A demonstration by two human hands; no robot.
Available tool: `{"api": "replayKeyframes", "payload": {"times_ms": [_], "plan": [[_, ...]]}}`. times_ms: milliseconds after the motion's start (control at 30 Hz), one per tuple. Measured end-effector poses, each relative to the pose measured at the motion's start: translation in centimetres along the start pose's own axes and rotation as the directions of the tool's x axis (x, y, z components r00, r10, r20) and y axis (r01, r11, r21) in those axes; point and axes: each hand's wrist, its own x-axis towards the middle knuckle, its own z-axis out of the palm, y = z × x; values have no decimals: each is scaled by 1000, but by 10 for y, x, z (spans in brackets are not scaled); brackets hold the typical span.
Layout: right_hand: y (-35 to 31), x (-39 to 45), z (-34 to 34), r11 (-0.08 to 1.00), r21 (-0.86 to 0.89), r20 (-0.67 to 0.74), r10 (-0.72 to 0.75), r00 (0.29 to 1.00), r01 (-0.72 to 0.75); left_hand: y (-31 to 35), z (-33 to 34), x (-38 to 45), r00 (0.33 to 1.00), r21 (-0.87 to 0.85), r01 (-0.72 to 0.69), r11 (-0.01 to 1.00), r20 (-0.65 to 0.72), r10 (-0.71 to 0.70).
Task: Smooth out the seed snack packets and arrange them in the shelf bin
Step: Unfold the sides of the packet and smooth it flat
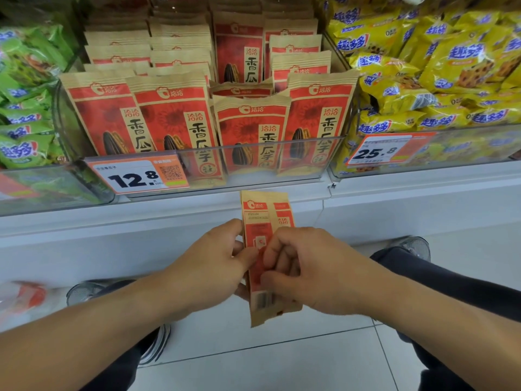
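While both hands work below the shelf's front edge, I see a seed snack packet (267,249) held edge-on between them, its kraft-and-red back panel and barcode facing the camera, its top pointing up toward the shelf bin (197,153). My left hand (210,266) pinches the packet's left edge, thumb on the near face and fingers curled behind it. My right hand (307,266) grips the right side, fingers curled over the near face and thumb pressed low near the barcode. The packet is clear of the bin, hanging over the white shelf base (169,221) and the tiled floor (282,356). The clear-walled bin above holds the seed snack packets in rows (174,114), standing upright and facing forward: four stand along the front wall, the third from the left sitting lower than its neighbours, and one small packet lies tilted behind it. A price tag reading 12.8 (138,176) is fixed at the bin's front left corner. A bin of yellow snack bags (439,80) adjoins on the right with a 25.8 tag (380,150), and a bin of green snack bags (25,103) adjoins on the left. Dark trouser legs and shoes (408,246) show at the floor on both sides.
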Motion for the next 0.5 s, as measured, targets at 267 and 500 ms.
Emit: {"api": "replayKeyframes", "payload": {"times_ms": [267,500], "plan": [[6,7,-31,993,73,-313,109,943,-90,-2,-8,7,999,152,-17,988,-24,21],[0,4,-39,920,387,-266,172,948,-59,1,-9,6,996,18,-41,999,-78,42]]}}
